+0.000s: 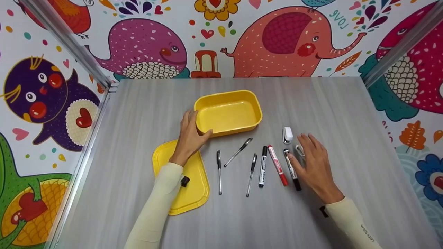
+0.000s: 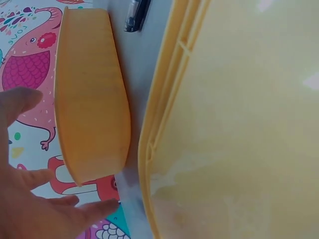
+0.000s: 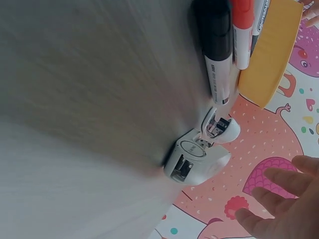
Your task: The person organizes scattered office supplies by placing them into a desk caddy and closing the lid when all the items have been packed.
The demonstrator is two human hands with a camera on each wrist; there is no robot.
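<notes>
- The shallow, round-cornered yellow plastic box (image 1: 228, 116) is placed toward 12 o'clock on the grey, wood-grained worktop (image 1: 121, 114); its corner at 8 o'clock is flanked by the left hand (image 1: 190, 136), whose fingers are spread, though firm contact cannot be told.
- The right hand (image 1: 315, 166) is held at 3 o'clock, fingers apart, nothing gripped; its thumb is seen over a white-barrelled marker with black ends (image 1: 292, 169).
- The compact glossy white stapler (image 1: 287, 135) is left at 11 o'clock from that hand, and a small curved white device (image 1: 299, 149) is partly hidden by it.
- If the box is to be steadied, light pressure on its thin wall is probably best, since smooth plastic may slide.
- The chunky stapler is best pinched across its sides; the round barrels, likely to roll, are best taken at mid-length.
- Three slender clear pens with black caps (image 1: 219, 172) are spread near 6 o'clock.
- The flat yellow plastic lid (image 1: 193, 186), ridged at its rim, is laid at 8 o'clock beneath the left forearm.
</notes>
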